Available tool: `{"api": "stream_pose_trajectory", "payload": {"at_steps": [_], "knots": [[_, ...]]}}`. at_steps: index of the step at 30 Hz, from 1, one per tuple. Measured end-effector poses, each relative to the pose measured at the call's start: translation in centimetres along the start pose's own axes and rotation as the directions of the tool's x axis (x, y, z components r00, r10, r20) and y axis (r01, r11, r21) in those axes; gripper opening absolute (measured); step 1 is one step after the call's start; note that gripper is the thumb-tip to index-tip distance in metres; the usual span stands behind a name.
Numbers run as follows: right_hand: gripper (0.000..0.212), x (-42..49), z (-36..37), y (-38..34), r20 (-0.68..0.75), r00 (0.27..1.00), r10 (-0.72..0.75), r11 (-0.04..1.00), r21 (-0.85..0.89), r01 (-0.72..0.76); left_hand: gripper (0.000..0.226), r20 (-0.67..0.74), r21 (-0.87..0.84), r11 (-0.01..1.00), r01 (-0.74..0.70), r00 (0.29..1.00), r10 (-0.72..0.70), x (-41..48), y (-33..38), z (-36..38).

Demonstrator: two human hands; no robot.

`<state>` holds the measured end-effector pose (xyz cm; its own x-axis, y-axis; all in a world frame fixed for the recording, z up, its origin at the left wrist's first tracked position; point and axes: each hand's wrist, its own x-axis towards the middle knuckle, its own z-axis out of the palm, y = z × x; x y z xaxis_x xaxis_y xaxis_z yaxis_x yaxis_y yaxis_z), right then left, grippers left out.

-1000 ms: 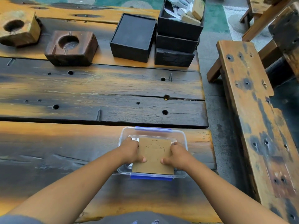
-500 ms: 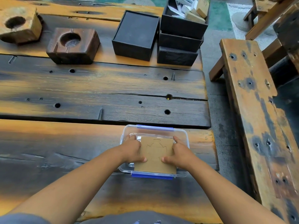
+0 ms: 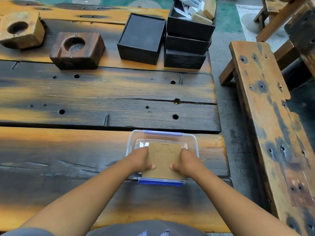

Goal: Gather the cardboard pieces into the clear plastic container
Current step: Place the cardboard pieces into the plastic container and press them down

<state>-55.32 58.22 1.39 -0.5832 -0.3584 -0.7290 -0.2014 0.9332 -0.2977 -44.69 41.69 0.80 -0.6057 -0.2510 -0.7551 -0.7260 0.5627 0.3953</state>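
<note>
A clear plastic container (image 3: 194, 142) with blue clips stands on the near plank of the wooden table. A brown cardboard piece (image 3: 163, 160) with a cut outline on it lies over the container's opening. My left hand (image 3: 139, 159) grips its left edge and my right hand (image 3: 189, 160) grips its right edge, thumbs on top. What lies under the cardboard inside the container is hidden.
Two wooden blocks with round holes (image 3: 77, 50) (image 3: 21, 29) sit at the far left. A black box (image 3: 141, 38) and a stack of black boxes (image 3: 187, 43) holding small items stand at the back. A wooden bench (image 3: 265, 116) runs along the right.
Both hands keep hold of the cardboard piece over the container; it has barely shifted. The camera has tilted slightly.
</note>
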Motion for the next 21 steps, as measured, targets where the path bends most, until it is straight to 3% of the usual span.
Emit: {"api": "stream_pose_trajectory", "payload": {"at_steps": [4,9,14,18,21], "knots": [[0.090,0.1,0.8,0.5,0.054,0.992,0.115,0.947,0.294,-0.126,0.078,-0.041,-0.324,0.938,0.122,0.989,-0.143,-0.9,0.1,1.2],[0.101,0.0,1.4,0.7,0.066,0.978,0.198,0.849,0.487,-0.205,0.052,0.011,-0.713,0.681,0.164,0.975,-0.222,-1.4,0.1,2.1],[0.055,-0.3,2.0,1.0,0.114,0.969,0.219,0.710,0.663,-0.238,0.036,0.086,-0.815,0.540,0.213,0.964,-0.250,-1.5,1.1,2.6],[0.050,-0.1,1.9,1.5,0.126,0.971,0.205,0.653,0.721,-0.232,0.024,0.110,-0.800,0.553,0.233,0.963,-0.247,-1.4,1.3,2.6],[0.050,-0.1,2.2,1.6,0.130,0.971,0.201,0.705,0.669,-0.235,0.025,0.110,-0.750,0.609,0.258,0.957,-0.269,-1.5,1.1,2.3]]}}
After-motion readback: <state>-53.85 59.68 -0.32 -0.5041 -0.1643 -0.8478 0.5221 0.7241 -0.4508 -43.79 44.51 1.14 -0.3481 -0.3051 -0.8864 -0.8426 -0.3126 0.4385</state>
